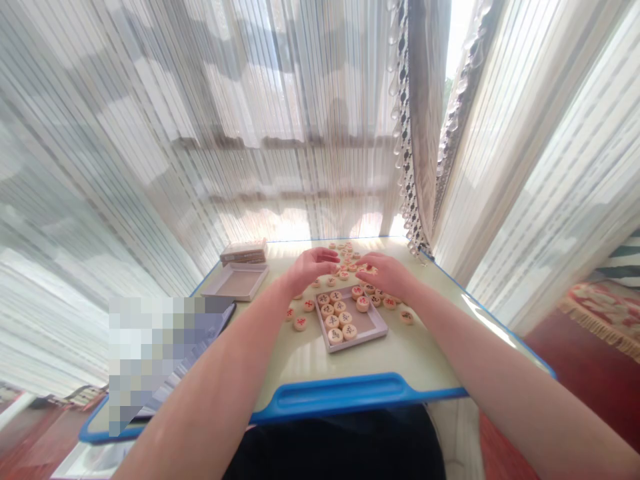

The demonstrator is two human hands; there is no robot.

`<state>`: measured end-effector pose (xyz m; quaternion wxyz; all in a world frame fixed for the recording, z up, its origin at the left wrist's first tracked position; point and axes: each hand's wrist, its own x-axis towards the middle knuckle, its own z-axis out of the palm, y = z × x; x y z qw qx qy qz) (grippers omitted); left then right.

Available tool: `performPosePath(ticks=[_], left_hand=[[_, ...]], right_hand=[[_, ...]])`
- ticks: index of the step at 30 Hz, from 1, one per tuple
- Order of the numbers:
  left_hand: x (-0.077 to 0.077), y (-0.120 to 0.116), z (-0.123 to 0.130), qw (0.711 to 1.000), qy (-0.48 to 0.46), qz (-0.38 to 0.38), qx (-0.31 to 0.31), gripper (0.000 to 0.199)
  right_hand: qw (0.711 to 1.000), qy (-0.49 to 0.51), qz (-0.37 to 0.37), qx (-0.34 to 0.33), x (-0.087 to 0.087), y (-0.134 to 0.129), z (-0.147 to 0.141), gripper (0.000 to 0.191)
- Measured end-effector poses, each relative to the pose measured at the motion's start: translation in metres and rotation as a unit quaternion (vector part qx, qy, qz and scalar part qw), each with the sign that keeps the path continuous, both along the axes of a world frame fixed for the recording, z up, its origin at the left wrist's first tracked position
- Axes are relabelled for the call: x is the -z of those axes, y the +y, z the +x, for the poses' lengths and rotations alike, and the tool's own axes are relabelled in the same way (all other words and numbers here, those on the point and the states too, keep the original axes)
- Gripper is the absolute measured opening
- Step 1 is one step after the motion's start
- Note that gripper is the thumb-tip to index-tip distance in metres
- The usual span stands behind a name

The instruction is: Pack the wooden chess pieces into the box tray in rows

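Observation:
An open, shallow box [379, 330] lies on the table, tilted slightly to my view. Along its left side several round Chinese chess pieces [332, 323] with dark characters sit in two columns. Two red-marked pieces [363, 304] rest in its upper right corner. Beyond the box, my left hand [314, 268] hovers over loose pieces, its fingers stretched forward. Facing it across a small gap is my right hand [384, 273], fingers extended and spread above more scattered pieces. I see nothing held in either hand; some pieces beneath them are hidden.
An empty shallow tray [235, 298] lies at the far left, with a stacked box [244, 251] behind it. A dark-edged item, partly blurred out, covers the left side. The table has a blue rim [345, 393] with a groove. Curtains [300, 160] hang behind.

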<state>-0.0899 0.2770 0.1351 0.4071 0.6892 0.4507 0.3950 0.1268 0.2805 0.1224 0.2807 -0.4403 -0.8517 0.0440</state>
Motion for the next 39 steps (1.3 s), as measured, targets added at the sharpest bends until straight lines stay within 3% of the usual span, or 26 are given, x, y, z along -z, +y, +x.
performPosePath(ticks=[6, 12, 31, 39], left_hand=[[0.005, 0.001, 0.004, 0.988, -0.138, -0.049, 0.051, 0.033], [-0.002, -0.006, 0.009, 0.971, -0.208, -0.084, 0.084, 0.029], [-0.004, -0.009, 0.015, 0.942, -0.266, -0.148, 0.142, 0.029], [-0.006, -0.012, 0.019, 0.950, -0.243, -0.147, 0.129, 0.028]], right_hand=[[0.997, 0.040, 0.031, -0.050, -0.003, -0.013, -0.014, 0.024], [0.997, 0.042, 0.038, -0.054, -0.005, -0.022, -0.019, 0.030], [0.986, 0.105, 0.112, -0.071, -0.001, -0.018, -0.020, 0.019], [0.988, 0.114, 0.065, -0.084, 0.003, -0.016, -0.021, 0.023]])
